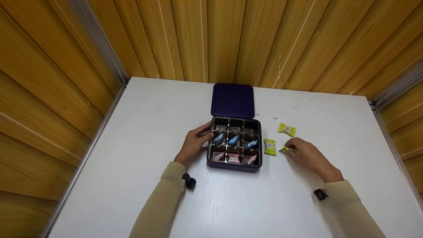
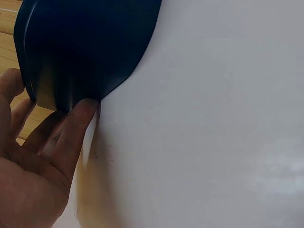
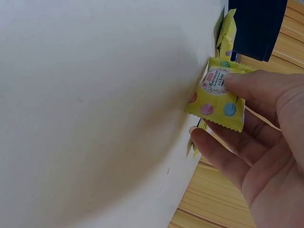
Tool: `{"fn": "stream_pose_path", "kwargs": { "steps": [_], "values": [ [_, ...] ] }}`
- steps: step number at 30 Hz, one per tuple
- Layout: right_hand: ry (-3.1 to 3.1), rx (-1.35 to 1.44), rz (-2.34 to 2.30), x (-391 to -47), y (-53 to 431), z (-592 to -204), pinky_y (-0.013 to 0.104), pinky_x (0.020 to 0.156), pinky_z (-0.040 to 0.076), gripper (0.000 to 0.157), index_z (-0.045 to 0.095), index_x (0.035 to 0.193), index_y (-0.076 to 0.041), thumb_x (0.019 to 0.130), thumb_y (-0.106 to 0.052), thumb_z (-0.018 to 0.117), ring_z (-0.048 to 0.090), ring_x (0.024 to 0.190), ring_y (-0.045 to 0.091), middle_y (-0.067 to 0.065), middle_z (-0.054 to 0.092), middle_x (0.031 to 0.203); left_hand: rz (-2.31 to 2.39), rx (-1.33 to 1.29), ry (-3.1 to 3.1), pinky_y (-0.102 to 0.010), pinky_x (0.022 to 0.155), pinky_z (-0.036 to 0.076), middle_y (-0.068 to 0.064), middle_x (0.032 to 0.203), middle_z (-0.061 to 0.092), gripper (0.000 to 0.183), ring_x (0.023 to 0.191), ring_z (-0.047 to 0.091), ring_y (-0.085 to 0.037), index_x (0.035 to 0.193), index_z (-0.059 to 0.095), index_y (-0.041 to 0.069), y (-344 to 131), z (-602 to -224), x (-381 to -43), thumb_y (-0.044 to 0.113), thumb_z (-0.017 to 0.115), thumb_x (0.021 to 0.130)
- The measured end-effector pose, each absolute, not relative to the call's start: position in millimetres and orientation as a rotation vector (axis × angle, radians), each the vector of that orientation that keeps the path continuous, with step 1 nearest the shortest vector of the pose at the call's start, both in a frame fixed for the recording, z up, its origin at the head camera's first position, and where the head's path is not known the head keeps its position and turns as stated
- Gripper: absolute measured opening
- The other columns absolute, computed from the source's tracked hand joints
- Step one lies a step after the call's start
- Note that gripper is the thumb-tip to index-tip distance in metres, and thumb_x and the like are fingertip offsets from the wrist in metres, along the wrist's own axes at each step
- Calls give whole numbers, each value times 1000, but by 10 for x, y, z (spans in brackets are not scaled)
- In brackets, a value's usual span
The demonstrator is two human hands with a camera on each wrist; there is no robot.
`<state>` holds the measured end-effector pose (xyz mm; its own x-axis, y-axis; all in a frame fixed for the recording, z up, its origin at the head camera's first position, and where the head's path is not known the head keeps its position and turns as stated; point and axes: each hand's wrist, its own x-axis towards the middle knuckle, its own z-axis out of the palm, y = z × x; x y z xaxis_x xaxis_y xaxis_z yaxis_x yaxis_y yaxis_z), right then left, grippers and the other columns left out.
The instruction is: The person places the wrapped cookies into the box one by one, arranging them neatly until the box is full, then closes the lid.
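A smooth, dark-coloured box (image 1: 233, 166), square with rounded corners, sits near the middle of the matte white counter (image 1: 138, 142). Its lid (image 1: 233, 100), equally smooth and rounded, lies just behind it. A glossy dark tray (image 1: 226, 148) inside divides into nine square compartments, three rows of three; the far row shows bumpy, ridged floors. Crinkled, shiny blue packets (image 1: 234, 140) lie in the middle row, and pink packets (image 1: 234, 158) in the near row.

The left hand (image 1: 195, 143) holds the box by its left side, thumb over the rim and fingers against the wall. The right hand (image 1: 307, 155) is to the right of the box, its thumb and fingers clamped on a yellow packet (image 3: 213, 99) with saw-toothed ends, a pale label and printed coloured discs; one lower finger stands apart from it. Two more yellow packets (image 1: 270, 147) lie on the counter, one just beside the box, one farther back.

Counted: one box, one lid, nine compartments, three blue packets, three pink, three yellow. Grained wooden panels (image 1: 224, 39) rise behind, and tan cloth sleeves (image 1: 158, 201) cover both forearms.
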<state>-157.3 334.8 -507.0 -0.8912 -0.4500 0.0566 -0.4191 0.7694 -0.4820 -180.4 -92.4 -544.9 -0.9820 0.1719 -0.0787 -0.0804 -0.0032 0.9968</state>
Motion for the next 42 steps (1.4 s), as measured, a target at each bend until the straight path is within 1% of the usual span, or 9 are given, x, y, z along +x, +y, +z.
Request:
{"fn": "stream_pose_path", "kwargs": {
  "steps": [10, 17, 21, 25, 29, 33, 37, 42],
  "values": [
    [2870, -703, -835, -1598, 3318, -5048, 53, 94, 58, 23, 70, 114, 0, 94, 9, 76, 70, 107, 34, 12, 72, 113, 2092, 88, 2105, -47, 85, 64, -6, 153, 59, 54, 131, 63, -28, 155, 59, 26, -920, -5454, -1811, 15, 71, 103],
    [2901, -789, -882, -1581, 3270, -5002, 49, 88, 60, 28, 72, 113, -2, 90, 13, 78, 72, 102, 29, 9, 72, 111, 2101, 79, 2101, -49, 85, 63, -9, 153, 59, 54, 131, 63, -30, 155, 59, 24, -911, -5448, -1805, 14, 71, 103],
    [2931, -851, -892, -1592, 3243, -4982, 47, 85, 62, 31, 72, 113, 0, 87, 16, 79, 73, 99, 28, 9, 72, 109, 2103, 82, 2080, -49, 85, 63, -8, 153, 58, 55, 131, 63, -30, 155, 58, 25, -915, -5447, -1804, 15, 71, 103],
    [2948, -892, -897, -1607, 3214, -4966, 46, 84, 62, 32, 72, 112, 2, 86, 18, 79, 73, 98, 28, 10, 71, 107, 2114, 97, 2045, -49, 85, 63, -9, 154, 57, 56, 131, 63, -31, 157, 56, 25, -925, -5448, -1799, 16, 71, 103],
    [2936, -866, -896, -1627, 3177, -4954, 47, 86, 62, 31, 72, 114, 3, 87, 18, 77, 72, 99, 30, 11, 70, 108, 2111, 109, 2047, -50, 85, 63, -11, 155, 56, 57, 132, 62, -32, 158, 55, 24, -931, -5450, -1799, 16, 71, 103],
    [2925, -864, -900, -1649, 3133, -4935, 47, 87, 62, 29, 71, 113, 2, 89, 17, 76, 73, 100, 32, 12, 70, 110, 2106, 105, 2048, -50, 86, 63, -10, 155, 56, 57, 132, 62, -31, 158, 55, 24, -933, -5457, -1800, 17, 71, 103],
    [2937, -914, -909, -1673, 3094, -4913, 47, 86, 62, 29, 71, 111, 2, 87, 18, 77, 73, 99, 32, 13, 71, 108, 2107, 112, 2049, -50, 87, 63, -10, 155, 56, 57, 133, 62, -31, 158, 55, 24, -936, -5462, -1802, 17, 72, 103],
    [2956, -949, -909, -1698, 3048, -4872, 45, 83, 63, 31, 72, 109, 0, 85, 19, 79, 73, 97, 29, 11, 72, 107, 2108, 123, 2063, -48, 86, 63, -10, 154, 57, 57, 132, 62, -31, 157, 56, 23, -939, -5455, -1804, 16, 72, 103]
  ]
}}
